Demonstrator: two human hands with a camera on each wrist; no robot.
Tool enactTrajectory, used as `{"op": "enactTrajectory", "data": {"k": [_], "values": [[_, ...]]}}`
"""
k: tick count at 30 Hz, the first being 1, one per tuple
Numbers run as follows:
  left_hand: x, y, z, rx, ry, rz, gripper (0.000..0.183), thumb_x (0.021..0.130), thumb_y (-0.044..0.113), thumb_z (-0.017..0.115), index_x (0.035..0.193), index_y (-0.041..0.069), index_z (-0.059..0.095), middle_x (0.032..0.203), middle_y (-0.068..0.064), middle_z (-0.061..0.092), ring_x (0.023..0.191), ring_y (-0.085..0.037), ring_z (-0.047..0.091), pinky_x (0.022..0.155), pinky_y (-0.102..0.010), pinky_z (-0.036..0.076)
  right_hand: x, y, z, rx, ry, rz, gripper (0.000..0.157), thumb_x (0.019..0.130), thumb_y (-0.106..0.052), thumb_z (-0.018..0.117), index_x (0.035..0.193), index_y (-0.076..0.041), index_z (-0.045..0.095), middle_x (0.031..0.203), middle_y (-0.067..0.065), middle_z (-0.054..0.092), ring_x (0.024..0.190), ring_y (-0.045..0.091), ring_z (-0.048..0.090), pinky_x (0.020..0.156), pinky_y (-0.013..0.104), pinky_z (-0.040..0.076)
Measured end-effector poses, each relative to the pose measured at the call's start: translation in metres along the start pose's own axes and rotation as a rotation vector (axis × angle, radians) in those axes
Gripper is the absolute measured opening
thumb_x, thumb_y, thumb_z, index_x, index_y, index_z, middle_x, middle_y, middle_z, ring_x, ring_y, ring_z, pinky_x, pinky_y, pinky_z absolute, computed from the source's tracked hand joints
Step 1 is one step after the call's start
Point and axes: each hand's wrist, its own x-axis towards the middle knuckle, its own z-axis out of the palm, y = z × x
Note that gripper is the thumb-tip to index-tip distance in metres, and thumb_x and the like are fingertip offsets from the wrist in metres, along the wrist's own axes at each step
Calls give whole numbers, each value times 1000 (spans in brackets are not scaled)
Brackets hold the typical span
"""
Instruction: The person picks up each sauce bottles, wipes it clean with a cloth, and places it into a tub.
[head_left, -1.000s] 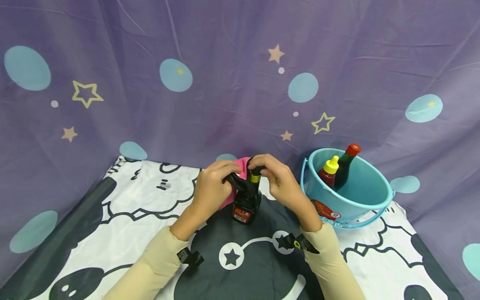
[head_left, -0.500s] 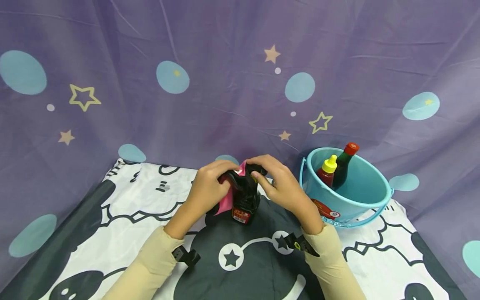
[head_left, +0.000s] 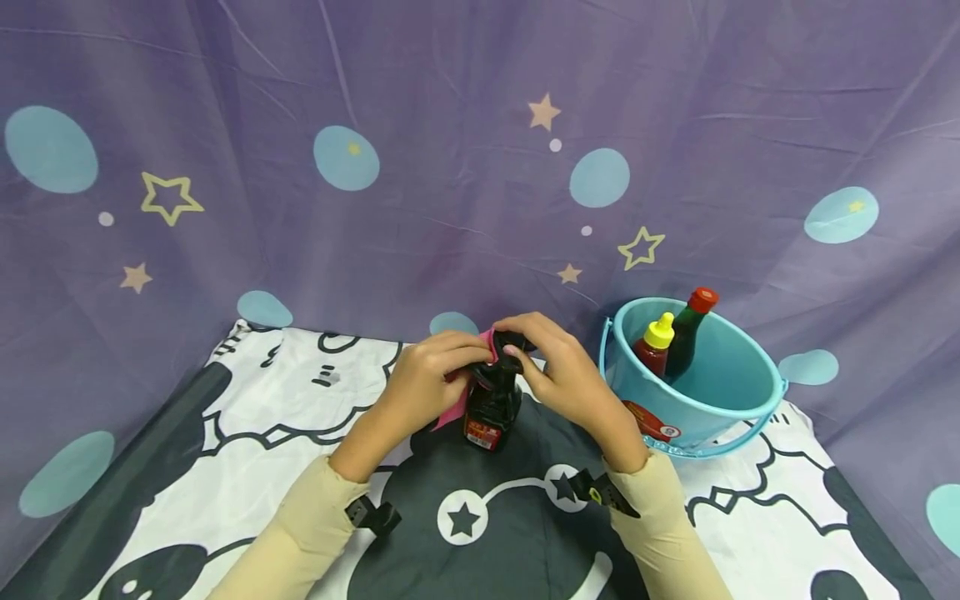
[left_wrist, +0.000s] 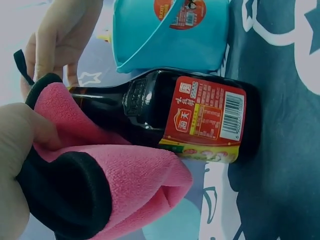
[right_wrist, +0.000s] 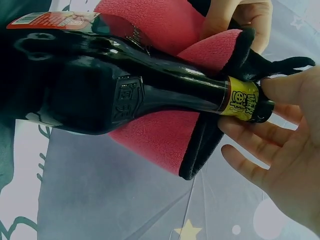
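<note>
A dark soy sauce bottle (head_left: 491,408) with a red label stands upright on the patterned cloth-covered table between the hands. My left hand (head_left: 427,379) pinches a pink cloth (left_wrist: 140,180) with black edging on the bottle's left side. That cloth passes behind the bottle's neck and shows on both sides of it in the right wrist view. My right hand (head_left: 558,362) holds the bottle at its cap, with thumb and fingers around the yellow neck band (right_wrist: 242,97). A black strap (right_wrist: 290,65) sticks out from the cloth edge by the right thumb.
To the right stands a light blue bucket (head_left: 716,429) with its handle hanging down. Inside it are a red sauce bottle with a yellow nozzle cap (head_left: 660,332) and a green bottle with a red cap (head_left: 686,333). A purple curtain (head_left: 450,208) hangs behind the table.
The left hand dipped slightly left with the cloth, then came back right, closer to the bottle's neck. The right fingers and thumb have settled lower around the cap. The bottle stays in place.
</note>
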Motion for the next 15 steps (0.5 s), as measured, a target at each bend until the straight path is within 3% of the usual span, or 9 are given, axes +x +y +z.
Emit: {"op": "enactTrajectory", "data": {"k": [5,15], "values": [[1,1,-2,110,1,99,28,80,-9,74,101,8,80,104,-4,78,101,-21,73,83,-35,61,0,-1,2,-44,21,-13,30,101,-16,62,130,-9,65,120,3,66,102,15,62,85,36,55],[4,3,-1,291,-20,247,31,77,-13,72,98,9,80,103,-3,77,103,-24,73,93,-37,59,-1,0,5,-281,71,-80,30,100,-18,57,127,-10,67,101,5,64,82,19,53,76,37,46]]}}
